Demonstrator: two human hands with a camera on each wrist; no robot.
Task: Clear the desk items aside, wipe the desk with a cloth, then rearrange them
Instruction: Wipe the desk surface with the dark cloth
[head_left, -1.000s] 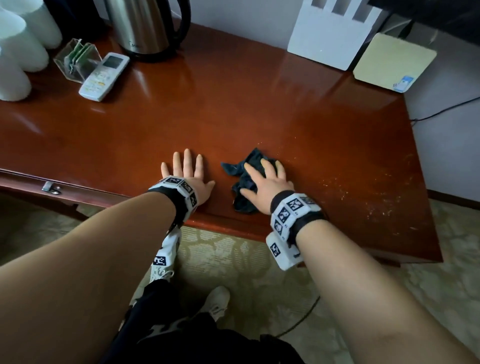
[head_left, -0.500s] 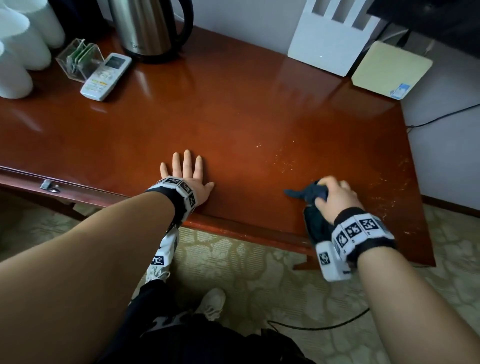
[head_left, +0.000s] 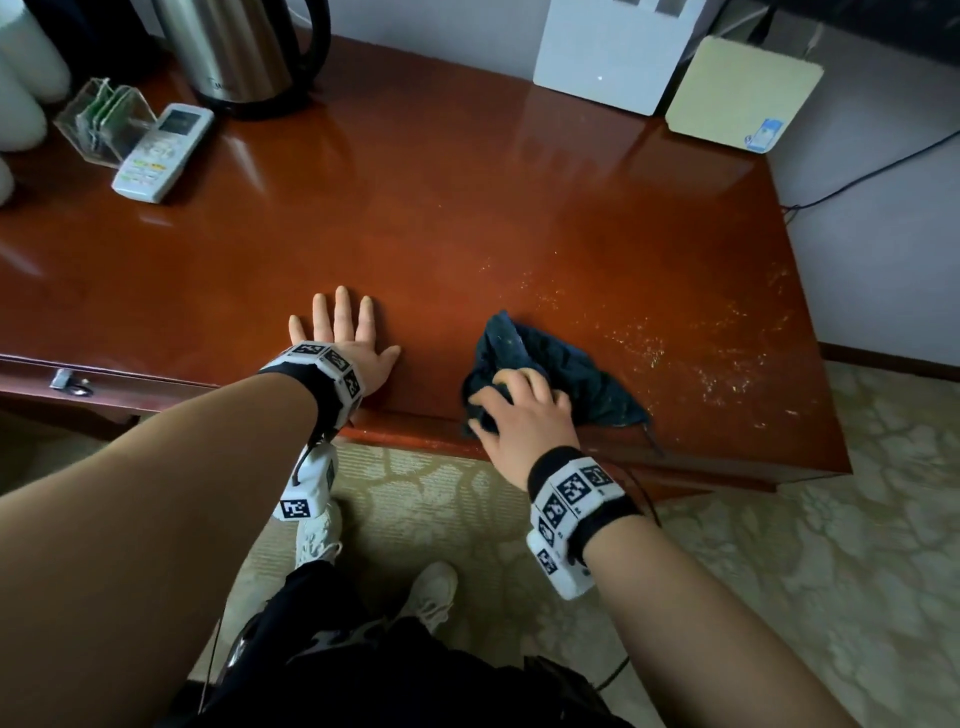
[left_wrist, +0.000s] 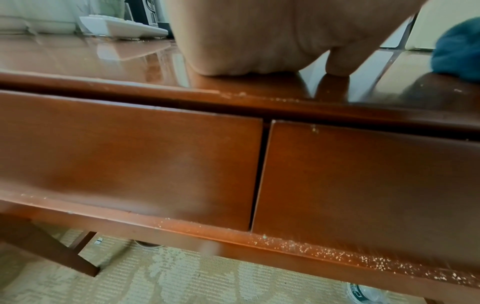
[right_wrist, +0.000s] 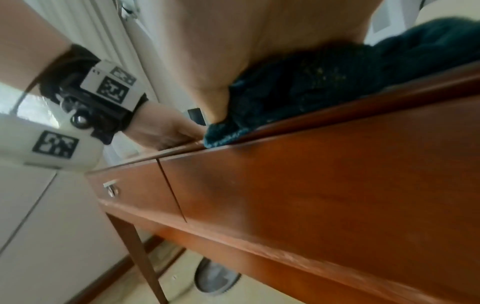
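My left hand (head_left: 340, 332) lies flat, fingers straight, on the red-brown desk (head_left: 467, 218) near its front edge; the left wrist view shows its palm heel and thumb (left_wrist: 337, 63) pressed on the top. To its right my right hand (head_left: 519, 405) grips a dark blue-green cloth (head_left: 576, 374) with curled fingers, bunching it against the desk at the front edge. In the right wrist view the cloth (right_wrist: 311, 86) hangs slightly over the edge under my palm. Pale crumbs (head_left: 691, 358) are scattered on the desk right of the cloth.
At the back left stand a steel kettle (head_left: 244, 52), a white remote (head_left: 161, 153), a clear card holder (head_left: 104, 122) and white cups (head_left: 26, 78). A white box (head_left: 613, 57) and a cream panel (head_left: 743, 93) lean at the back right. Drawer fronts (left_wrist: 130, 154) sit below the top.
My right hand swept the cloth to the right along the front edge, then brought it back left toward the left hand, now bunched in curled fingers. The left hand stayed put.
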